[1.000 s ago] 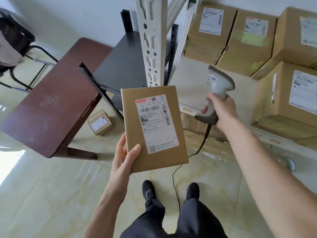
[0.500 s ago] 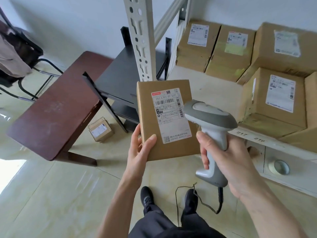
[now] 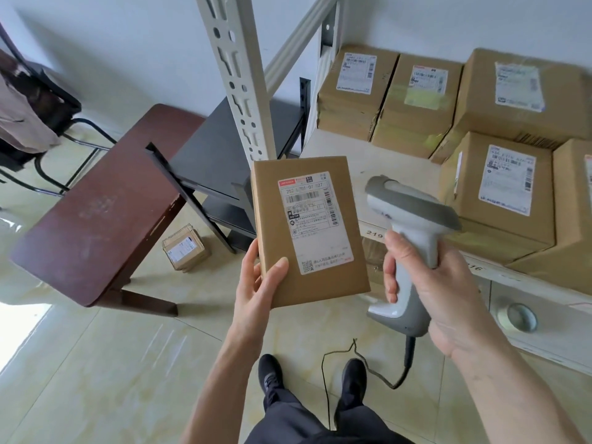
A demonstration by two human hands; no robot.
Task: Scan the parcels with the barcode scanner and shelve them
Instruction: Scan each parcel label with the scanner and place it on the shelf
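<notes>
One flat cardboard parcel (image 3: 309, 230) is in hand, held upright with its shipping label (image 3: 315, 222) facing the camera. It sits just left of the barcode scanner (image 3: 408, 251), in front of the white shelf upright (image 3: 238, 81). The left hand (image 3: 256, 293) grips the parcel's lower left corner, thumb across the front, fingers behind. The right hand (image 3: 439, 290) is wrapped around the scanner's grip; whether a finger rests on the trigger I cannot tell. The scanner head points up and left, beside the parcel's right edge, not squarely at the label.

Judged step: scan in progress or about to start; shelving not yet done.

Risks:
- Scanner nose looks angled past the barcode; a misread or no read is likely unless the wrist turns toward the label.
- The scanner cable (image 3: 362, 366) trails loose on the floor between the shoes (image 3: 270, 373); a step toward the shelf could snag it.
- One-corner grip on the parcel could let it tip.

Legible writing: the label's top line reads roughly "252 … 07 027", partly blurred. Shelf-edge tag (image 3: 374, 233) right of the parcel reads "219". Stacked cartons (image 3: 498, 187) on the shelf board (image 3: 384, 165) behind the scanner carry labels, unreadable. A small box (image 3: 185, 248) lies on the floor left of the parcel.
</notes>
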